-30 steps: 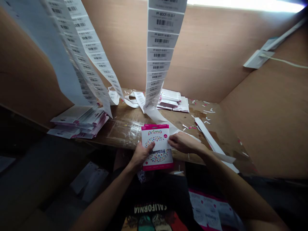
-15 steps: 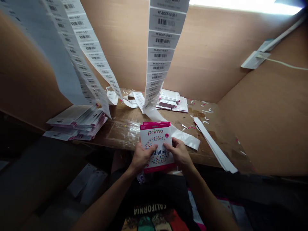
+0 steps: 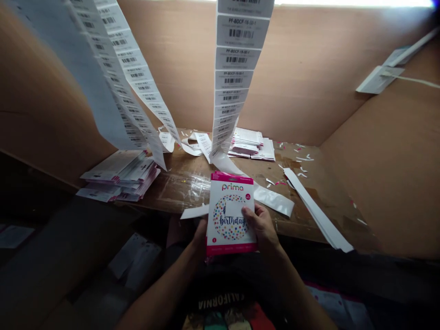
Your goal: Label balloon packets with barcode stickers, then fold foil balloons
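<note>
In my right hand is a small stack of flat white-and-pink packets, printed "prima" and "birthday" over a dotted round design. My right thumb lies on the front, at the edge of a blank white rectangle that covers part of the print. My left hand is at the stack's lower left edge, its fingers hidden behind the packets. A white paper strip juts out to the left just above that hand; whether the hand grips it cannot be seen.
Long barcode label strips hang down to the wooden table. Stacked packets lie at left, with more packets at the back. Folded white strips and paper scraps lie right. Cardboard walls enclose the table.
My left hand has left the packet front and slid behind its left edge. A white rectangle now shows on the front, and a white strip has appeared at left.
</note>
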The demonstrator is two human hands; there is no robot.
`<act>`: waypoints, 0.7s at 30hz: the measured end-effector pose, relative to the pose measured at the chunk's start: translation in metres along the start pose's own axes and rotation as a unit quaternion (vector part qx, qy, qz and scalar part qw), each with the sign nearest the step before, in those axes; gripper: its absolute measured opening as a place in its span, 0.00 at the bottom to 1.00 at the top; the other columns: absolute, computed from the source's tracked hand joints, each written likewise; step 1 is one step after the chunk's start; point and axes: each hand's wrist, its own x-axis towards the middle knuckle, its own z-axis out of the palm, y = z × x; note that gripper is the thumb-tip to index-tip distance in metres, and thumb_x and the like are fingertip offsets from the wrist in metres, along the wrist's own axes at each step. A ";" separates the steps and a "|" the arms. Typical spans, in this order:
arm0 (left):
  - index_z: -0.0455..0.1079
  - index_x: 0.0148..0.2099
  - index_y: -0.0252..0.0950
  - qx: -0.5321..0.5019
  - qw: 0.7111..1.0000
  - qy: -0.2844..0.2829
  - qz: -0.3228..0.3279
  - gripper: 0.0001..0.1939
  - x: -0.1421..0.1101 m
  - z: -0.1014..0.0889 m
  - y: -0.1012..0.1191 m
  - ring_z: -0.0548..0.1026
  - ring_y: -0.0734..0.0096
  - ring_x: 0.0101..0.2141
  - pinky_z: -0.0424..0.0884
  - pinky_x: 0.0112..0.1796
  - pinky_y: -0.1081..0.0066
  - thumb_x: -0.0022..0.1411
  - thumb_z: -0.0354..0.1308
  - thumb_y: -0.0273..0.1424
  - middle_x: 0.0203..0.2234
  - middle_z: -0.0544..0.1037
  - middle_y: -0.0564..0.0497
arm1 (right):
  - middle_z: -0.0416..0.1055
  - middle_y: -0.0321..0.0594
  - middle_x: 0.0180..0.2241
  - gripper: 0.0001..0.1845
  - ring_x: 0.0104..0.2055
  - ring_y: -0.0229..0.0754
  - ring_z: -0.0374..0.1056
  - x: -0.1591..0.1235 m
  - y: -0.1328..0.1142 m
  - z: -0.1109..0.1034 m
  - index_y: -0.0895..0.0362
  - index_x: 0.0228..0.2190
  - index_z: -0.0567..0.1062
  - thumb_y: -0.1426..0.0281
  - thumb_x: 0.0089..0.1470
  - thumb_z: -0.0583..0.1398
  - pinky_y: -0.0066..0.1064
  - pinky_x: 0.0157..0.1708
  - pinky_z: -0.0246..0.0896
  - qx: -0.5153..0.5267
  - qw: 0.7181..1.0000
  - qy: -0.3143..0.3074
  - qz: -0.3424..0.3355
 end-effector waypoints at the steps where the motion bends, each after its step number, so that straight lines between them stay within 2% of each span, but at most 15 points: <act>1: 0.72 0.61 0.33 -0.007 1.000 0.007 -0.018 0.32 0.000 0.001 0.004 0.74 0.37 0.59 0.69 0.58 0.40 0.62 0.62 0.48 0.51 0.82 0.36 | 0.82 0.50 0.43 0.30 0.41 0.61 0.80 0.000 0.001 -0.004 0.57 0.48 0.79 0.55 0.47 0.74 0.51 0.40 0.79 -0.007 1.000 0.010 -0.004; 3: 0.73 0.61 0.32 -0.023 0.999 0.026 -0.040 0.32 -0.002 0.005 0.010 0.77 0.37 0.56 0.71 0.56 0.41 0.62 0.61 0.49 0.49 0.83 0.35 | 0.82 0.50 0.44 0.30 0.40 0.60 0.80 0.001 0.004 -0.011 0.58 0.48 0.79 0.55 0.48 0.75 0.51 0.41 0.79 -0.026 0.999 0.024 -0.011; 4: 0.73 0.60 0.32 -0.020 0.998 0.045 -0.031 0.32 -0.003 0.008 0.011 0.78 0.38 0.54 0.73 0.55 0.42 0.63 0.61 0.48 0.48 0.83 0.36 | 0.82 0.50 0.44 0.29 0.40 0.59 0.80 0.001 0.005 -0.014 0.58 0.48 0.79 0.55 0.48 0.74 0.51 0.41 0.79 -0.036 0.999 0.027 -0.014; 7: 0.74 0.58 0.31 0.021 0.991 0.128 0.046 0.30 -0.006 0.017 0.007 0.82 0.40 0.48 0.77 0.49 0.46 0.62 0.64 0.48 0.43 0.85 0.38 | 0.82 0.48 0.44 0.28 0.40 0.58 0.80 0.002 0.012 -0.017 0.57 0.48 0.79 0.55 0.50 0.74 0.48 0.40 0.79 -0.054 0.998 0.034 -0.020; 9: 0.75 0.56 0.30 0.052 0.981 0.163 0.097 0.31 -0.008 0.020 0.002 0.83 0.43 0.43 0.79 0.46 0.50 0.63 0.64 0.50 0.39 0.85 0.38 | 0.82 0.47 0.45 0.28 0.40 0.57 0.80 0.003 0.014 -0.016 0.56 0.48 0.79 0.55 0.50 0.73 0.46 0.39 0.79 -0.058 0.997 0.033 -0.026; 12: 0.75 0.52 0.29 0.100 0.966 0.185 0.148 0.32 -0.008 0.016 -0.004 0.84 0.48 0.40 0.80 0.41 0.57 0.64 0.61 0.55 0.36 0.85 0.39 | 0.82 0.48 0.45 0.28 0.39 0.56 0.80 0.003 0.014 -0.013 0.57 0.48 0.79 0.54 0.51 0.73 0.45 0.39 0.79 -0.062 0.997 0.023 -0.031; 15: 0.76 0.47 0.31 0.179 0.944 0.203 0.188 0.28 -0.008 0.008 -0.006 0.83 0.55 0.37 0.79 0.38 0.64 0.64 0.62 0.54 0.34 0.85 0.42 | 0.82 0.47 0.46 0.28 0.42 0.56 0.80 0.002 0.010 -0.010 0.56 0.49 0.78 0.54 0.51 0.72 0.45 0.40 0.78 -0.061 0.997 0.005 -0.044; 18: 0.78 0.46 0.32 0.231 0.931 0.203 0.198 0.26 -0.009 0.004 -0.005 0.81 0.61 0.34 0.78 0.36 0.68 0.66 0.62 0.52 0.33 0.84 0.45 | 0.81 0.45 0.47 0.27 0.44 0.56 0.79 0.001 0.009 -0.010 0.55 0.49 0.78 0.55 0.53 0.72 0.45 0.44 0.77 -0.073 0.995 -0.001 -0.067; 21: 0.79 0.48 0.33 0.229 0.934 0.196 0.192 0.24 -0.011 0.007 -0.004 0.81 0.62 0.32 0.77 0.36 0.67 0.65 0.63 0.49 0.31 0.83 0.47 | 0.81 0.45 0.47 0.25 0.45 0.56 0.79 0.002 0.011 -0.010 0.54 0.49 0.78 0.56 0.53 0.72 0.45 0.45 0.77 -0.063 0.996 -0.006 -0.065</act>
